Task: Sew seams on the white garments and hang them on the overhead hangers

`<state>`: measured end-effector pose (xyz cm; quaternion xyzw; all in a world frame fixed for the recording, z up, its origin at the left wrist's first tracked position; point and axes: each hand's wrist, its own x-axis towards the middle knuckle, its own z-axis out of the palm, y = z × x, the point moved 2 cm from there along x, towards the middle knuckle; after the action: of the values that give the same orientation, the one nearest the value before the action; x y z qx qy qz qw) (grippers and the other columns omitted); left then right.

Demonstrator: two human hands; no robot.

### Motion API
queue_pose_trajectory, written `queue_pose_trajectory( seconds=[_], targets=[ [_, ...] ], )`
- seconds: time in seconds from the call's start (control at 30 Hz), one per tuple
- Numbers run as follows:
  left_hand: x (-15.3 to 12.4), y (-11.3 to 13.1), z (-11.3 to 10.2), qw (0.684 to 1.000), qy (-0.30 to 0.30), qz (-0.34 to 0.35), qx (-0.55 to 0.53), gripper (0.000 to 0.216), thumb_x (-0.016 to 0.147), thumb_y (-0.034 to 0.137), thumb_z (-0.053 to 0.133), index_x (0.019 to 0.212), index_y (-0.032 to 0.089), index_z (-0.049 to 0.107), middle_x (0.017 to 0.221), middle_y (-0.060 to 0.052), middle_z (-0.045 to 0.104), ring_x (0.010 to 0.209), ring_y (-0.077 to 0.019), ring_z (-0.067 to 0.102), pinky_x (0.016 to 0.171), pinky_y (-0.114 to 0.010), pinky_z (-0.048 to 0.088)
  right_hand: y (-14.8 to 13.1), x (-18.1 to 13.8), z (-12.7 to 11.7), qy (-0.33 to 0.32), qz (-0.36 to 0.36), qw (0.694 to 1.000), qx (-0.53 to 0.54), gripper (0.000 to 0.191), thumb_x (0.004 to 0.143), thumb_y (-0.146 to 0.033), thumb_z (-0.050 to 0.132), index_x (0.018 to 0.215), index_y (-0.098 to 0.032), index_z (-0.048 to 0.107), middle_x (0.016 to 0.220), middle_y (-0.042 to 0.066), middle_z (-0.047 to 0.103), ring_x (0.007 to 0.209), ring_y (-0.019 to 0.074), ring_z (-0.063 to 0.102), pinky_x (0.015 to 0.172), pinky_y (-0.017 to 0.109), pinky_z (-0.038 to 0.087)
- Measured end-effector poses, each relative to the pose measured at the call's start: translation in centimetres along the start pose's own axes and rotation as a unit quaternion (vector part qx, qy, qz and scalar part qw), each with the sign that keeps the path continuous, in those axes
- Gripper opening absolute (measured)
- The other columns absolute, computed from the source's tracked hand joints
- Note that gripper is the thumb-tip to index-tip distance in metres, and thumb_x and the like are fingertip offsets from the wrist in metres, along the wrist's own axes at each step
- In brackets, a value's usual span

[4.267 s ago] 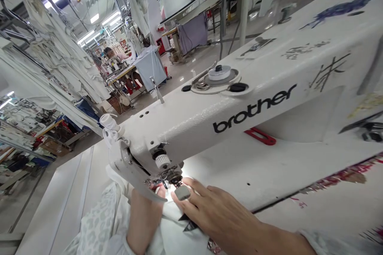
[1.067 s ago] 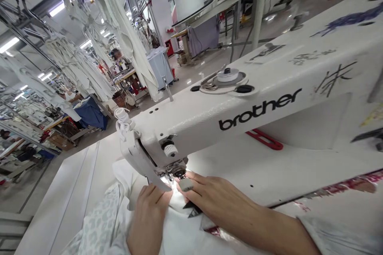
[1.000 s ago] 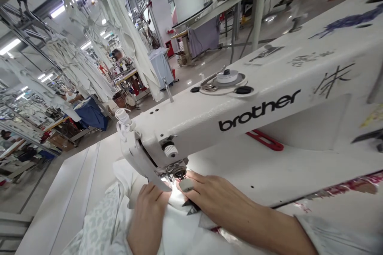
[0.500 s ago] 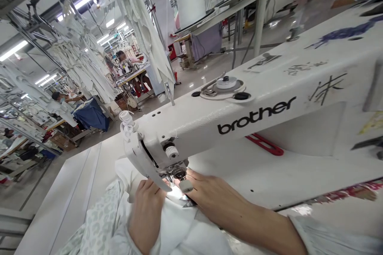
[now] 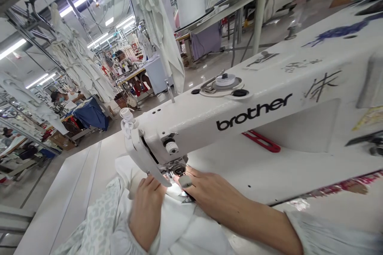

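White cloth (image 5: 176, 223) lies bunched under the needle end of a white Brother sewing machine (image 5: 239, 115), lit by a small lamp. My left hand (image 5: 147, 209) is left of the needle, its fingers bent and closed on the cloth. From the right, my right hand (image 5: 206, 189) reaches in beside the presser foot, fingers closed on the cloth; its fingertips are partly hidden behind the machine's foot parts. A pale spotted fabric (image 5: 100, 215) hangs beside my left wrist, joined or lying against the white cloth; I cannot tell which.
Under the machine arm lies a red slotted strip (image 5: 263, 141). Large white thread cones (image 5: 190, 0) stand on a rack behind. White garments (image 5: 158, 20) hang beyond the machine, and people sit at other sewing tables farther back. The white tabletop (image 5: 77, 183) extends left.
The view has shifted slightly, and the hanging garment now appears farther right. Both hands stay on the cloth by the needle, with little movement.
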<state>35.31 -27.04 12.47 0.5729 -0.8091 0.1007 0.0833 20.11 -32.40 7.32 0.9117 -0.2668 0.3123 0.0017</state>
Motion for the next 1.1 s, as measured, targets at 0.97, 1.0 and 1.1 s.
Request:
queue_pose_trajectory(
  seconds=[0.97,1.0,1.1],
  targets=[
    [0.7,0.1,-0.1,0.997,-0.014,0.016,-0.068,0.031,0.075,-0.005,0.037,0.062,0.021,0.045,0.079,-0.002,0.061,0.083,-0.0177,0.058,0.076,-0.031,0.053,0.2,0.2,-0.3,0.037,-0.02,0.999,0.002,0.029,0.064,0.005,0.042,0.077,-0.019,0.05,0.08,0.003,0.06,0.077,0.0165,0.06,0.043,0.024,0.031],
    [0.7,0.1,-0.1,0.997,-0.014,0.017,-0.071,0.03,0.074,-0.005,0.037,0.062,0.021,0.046,0.079,-0.002,0.061,0.081,-0.0181,0.057,0.075,-0.031,0.053,0.2,0.2,-0.4,0.036,-0.02,0.999,0.002,0.029,0.064,0.005,0.042,0.077,-0.019,0.05,0.079,0.003,0.06,0.077,0.0165,0.06,0.043,0.024,0.03],
    [0.7,0.1,-0.2,0.996,-0.01,0.007,-0.083,0.03,0.074,-0.005,0.037,0.064,0.022,0.048,0.079,-0.002,0.061,0.079,-0.0183,0.057,0.074,-0.032,0.053,0.2,0.2,-0.5,0.03,-0.018,0.999,0.004,0.027,0.065,0.004,0.043,0.076,-0.02,0.05,0.075,0.002,0.059,0.08,0.0171,0.06,0.042,0.025,0.028]
  ],
)
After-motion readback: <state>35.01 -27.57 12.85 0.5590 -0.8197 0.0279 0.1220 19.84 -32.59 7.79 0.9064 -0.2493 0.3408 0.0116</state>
